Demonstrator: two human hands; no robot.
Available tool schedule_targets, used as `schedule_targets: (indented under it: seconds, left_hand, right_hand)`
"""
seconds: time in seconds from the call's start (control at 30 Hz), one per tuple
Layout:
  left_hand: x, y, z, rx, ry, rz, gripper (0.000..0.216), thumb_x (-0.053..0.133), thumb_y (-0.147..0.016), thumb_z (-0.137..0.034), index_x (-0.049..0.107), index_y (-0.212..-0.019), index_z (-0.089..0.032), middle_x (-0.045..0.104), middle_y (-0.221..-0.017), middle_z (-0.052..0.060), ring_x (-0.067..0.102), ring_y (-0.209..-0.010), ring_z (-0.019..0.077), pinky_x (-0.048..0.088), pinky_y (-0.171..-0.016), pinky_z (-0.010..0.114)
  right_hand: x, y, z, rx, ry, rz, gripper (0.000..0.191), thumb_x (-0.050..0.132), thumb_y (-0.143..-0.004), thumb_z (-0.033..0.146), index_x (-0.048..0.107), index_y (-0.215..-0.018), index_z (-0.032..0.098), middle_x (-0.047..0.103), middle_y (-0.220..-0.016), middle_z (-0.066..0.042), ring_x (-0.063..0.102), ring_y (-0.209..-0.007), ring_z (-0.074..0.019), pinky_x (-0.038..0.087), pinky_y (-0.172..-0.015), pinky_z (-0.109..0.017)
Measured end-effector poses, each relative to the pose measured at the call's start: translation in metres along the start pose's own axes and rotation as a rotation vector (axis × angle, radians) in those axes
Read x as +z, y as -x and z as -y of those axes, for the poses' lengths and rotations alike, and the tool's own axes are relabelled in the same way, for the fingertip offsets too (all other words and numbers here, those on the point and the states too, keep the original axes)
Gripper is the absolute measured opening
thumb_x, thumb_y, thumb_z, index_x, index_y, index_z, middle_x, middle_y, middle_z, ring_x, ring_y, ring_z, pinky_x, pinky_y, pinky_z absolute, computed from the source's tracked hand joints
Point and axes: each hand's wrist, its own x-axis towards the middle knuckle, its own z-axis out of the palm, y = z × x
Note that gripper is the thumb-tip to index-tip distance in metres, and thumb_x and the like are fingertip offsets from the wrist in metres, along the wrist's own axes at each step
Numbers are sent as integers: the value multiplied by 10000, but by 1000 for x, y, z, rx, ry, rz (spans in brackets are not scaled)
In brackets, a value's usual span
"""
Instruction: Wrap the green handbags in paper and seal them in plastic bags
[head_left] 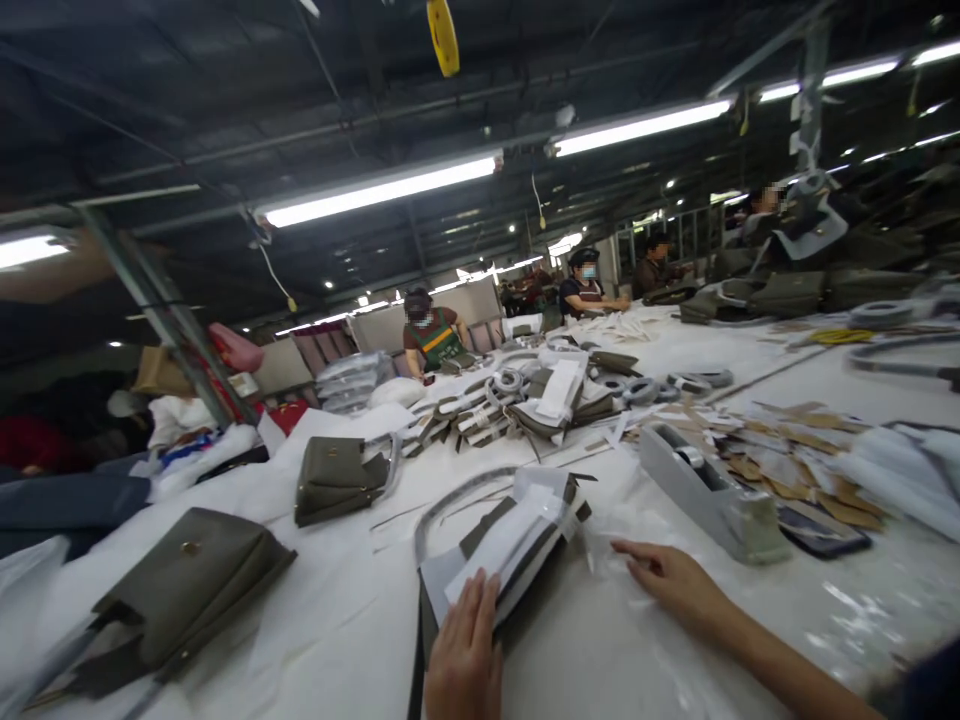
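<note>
My left hand (465, 650) lies flat, fingers together, on a grey handbag wrapped in white paper (502, 545) near the table's front edge. My right hand (671, 580) rests just right of the bag, fingers stretched out on a clear plastic sheet (622, 530) lying on the white table (360, 620). Neither hand grips anything. A grey strap (457, 495) curves behind the wrapped bag.
A grey tape dispenser (709, 490) and a dark phone (821, 530) sit right of my right hand. Olive handbags (187, 590) (337, 478) lie at left. Stacked straps and wrapped bags (525, 400) fill the middle. Brown paper scraps (787, 460) lie right. Other workers (431, 335) stand beyond.
</note>
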Motion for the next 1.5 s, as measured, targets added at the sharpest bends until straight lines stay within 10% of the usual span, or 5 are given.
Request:
schedule_targets:
  seconds: [0.5,0.73,1.13,1.37,1.5]
  left_hand:
    - [2,-19,-27,172,3,205,568,476,-873,-3,526,-1402,-202,517,-1449,77,551,-1281,249,487,-1044,392]
    - [-7,-21,-22,99,96,203,594,504,-872,-28,461,-1442,-189,493,-1476,64,519,-1313,221,444,-1086,362]
    - [-64,-40,29,-387,244,40,593,662,-870,-235,463,-1425,-297,595,-1384,-3,607,-1211,219,530,-936,296]
    - [-74,-24,43,-482,262,-2,587,663,-866,-254,474,-1420,-300,599,-1378,8,597,-1226,232,503,-993,314]
    - [-71,-21,44,-485,255,-14,571,661,-865,-244,490,-1407,-294,610,-1364,6,606,-1215,231,520,-969,305]
  right_hand:
    - [-19,65,41,55,-321,198,410,599,-819,459,762,-1071,181,754,-1056,-69,691,-986,-265,523,-935,-399]
    - [-22,133,96,-351,-348,536,350,575,-930,293,670,-1267,311,667,-1283,-23,588,-1239,-214,434,-1094,-358]
    - [86,-3,90,-645,-178,115,443,488,-939,205,568,-1370,276,519,-1462,-31,538,-1296,-185,455,-1091,-366]
    - [98,-44,101,-411,63,236,701,588,-838,114,407,-1483,318,130,-1646,-83,672,-761,-93,582,-803,-300]
    - [87,-28,115,-251,403,85,703,694,-822,190,438,-1476,205,114,-1635,-173,633,-1126,-322,505,-985,-466]
